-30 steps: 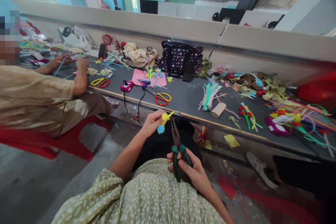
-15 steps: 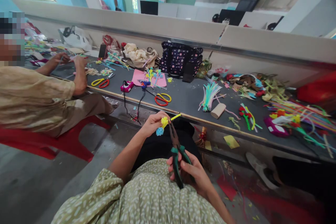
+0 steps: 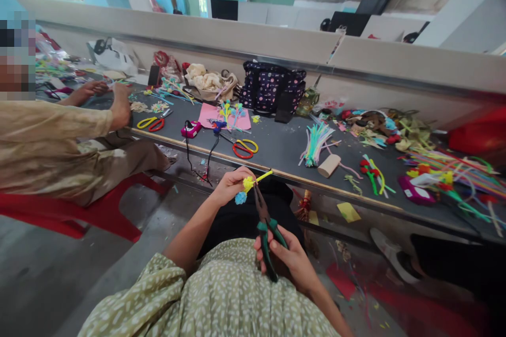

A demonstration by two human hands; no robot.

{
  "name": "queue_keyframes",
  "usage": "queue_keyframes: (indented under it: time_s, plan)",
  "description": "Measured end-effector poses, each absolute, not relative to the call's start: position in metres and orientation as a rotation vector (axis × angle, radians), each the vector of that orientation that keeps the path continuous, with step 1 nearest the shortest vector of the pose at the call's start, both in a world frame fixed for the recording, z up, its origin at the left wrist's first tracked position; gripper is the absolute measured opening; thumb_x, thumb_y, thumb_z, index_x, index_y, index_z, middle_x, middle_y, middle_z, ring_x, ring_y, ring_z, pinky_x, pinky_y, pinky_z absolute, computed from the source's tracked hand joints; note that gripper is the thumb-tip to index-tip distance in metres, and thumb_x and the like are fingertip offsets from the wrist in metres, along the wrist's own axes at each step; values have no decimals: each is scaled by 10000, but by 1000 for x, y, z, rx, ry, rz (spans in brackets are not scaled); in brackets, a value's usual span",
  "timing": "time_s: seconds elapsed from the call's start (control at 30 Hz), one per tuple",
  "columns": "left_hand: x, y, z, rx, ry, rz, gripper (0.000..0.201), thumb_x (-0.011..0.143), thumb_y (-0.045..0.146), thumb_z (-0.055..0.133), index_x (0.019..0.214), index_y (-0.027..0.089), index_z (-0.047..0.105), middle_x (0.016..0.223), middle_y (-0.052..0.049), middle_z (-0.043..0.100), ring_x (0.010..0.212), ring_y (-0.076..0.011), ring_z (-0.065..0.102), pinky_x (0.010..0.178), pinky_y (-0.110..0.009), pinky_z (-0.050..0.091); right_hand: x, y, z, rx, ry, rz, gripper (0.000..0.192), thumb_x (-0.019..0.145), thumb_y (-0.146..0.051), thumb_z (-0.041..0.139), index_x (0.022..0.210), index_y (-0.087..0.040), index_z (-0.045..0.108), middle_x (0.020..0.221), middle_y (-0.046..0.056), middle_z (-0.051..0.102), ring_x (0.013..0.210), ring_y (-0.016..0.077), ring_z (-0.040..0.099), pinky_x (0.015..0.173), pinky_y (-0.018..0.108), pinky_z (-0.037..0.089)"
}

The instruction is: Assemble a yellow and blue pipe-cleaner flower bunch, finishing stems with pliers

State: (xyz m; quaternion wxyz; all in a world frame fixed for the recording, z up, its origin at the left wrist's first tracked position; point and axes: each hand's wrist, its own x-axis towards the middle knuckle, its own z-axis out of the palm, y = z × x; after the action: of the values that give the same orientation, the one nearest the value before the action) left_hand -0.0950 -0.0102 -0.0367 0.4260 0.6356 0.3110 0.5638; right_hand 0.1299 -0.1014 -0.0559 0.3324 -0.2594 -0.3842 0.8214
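Observation:
Over my lap, my left hand [image 3: 233, 186] pinches a small pipe-cleaner flower [image 3: 248, 184] with yellow and blue blooms. Its yellow stem points up to the right, towards the table edge. My right hand [image 3: 285, 254] is wrapped round the green handles of a pair of long-nose pliers [image 3: 261, 208]. The dark jaws reach up to the flower beside my left fingertips. Whether the tips grip the stem or only touch it, I cannot tell. Beyond my hands, red-and-yellow scissors [image 3: 244, 149] lie near the table's front edge.
On the dark table [image 3: 276, 142] are a glue gun [image 3: 218, 126], pink paper [image 3: 206, 116] with flowers, a bundle of pipe cleaners [image 3: 314, 145], a wooden block [image 3: 329, 165] and a patterned bag [image 3: 272, 89]. At left, a co-worker [image 3: 51, 137] sits on a red stool [image 3: 118, 210].
My hands, the pliers and the flower stay almost in place; the plier handles have shifted very slightly. The co-worker's hands at left have moved a little.

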Motion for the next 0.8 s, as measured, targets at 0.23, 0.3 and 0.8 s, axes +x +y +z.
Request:
queue_keyframes:
  time_s: [0.23, 0.3, 0.8]
  plan:
    - [-96, -11, -36, 1590, 777, 1411, 191, 811, 302, 651, 833, 140, 749, 879, -110, 621, 770, -170, 561, 648, -274, 447, 126, -102, -53, -763, -1156, 1991, 269, 842, -412, 674, 861, -176, 547, 877, 61, 672, 605, 138, 643, 539, 268, 541]
    - [-96, -11, -36, 1592, 790, 1406, 202, 814, 312, 648, 826, 137, 747, 880, -110, 619, 754, -168, 556, 634, -272, 444, 125, -102, -52, -844, -1211, 1916, 294, 833, -442, 675, 858, -174, 558, 866, 60, 679, 585, 133, 637, 543, 268, 542]
    - [-97, -11, -38, 1579, 771, 1401, 169, 802, 284, 662, 838, 139, 742, 890, -100, 618, 778, -171, 557, 653, -270, 424, 130, -101, -51, -739, -1164, 2031, 237, 853, -393, 663, 883, -189, 547, 1004, 90, 679, 808, 204, 681, 670, 338, 572]
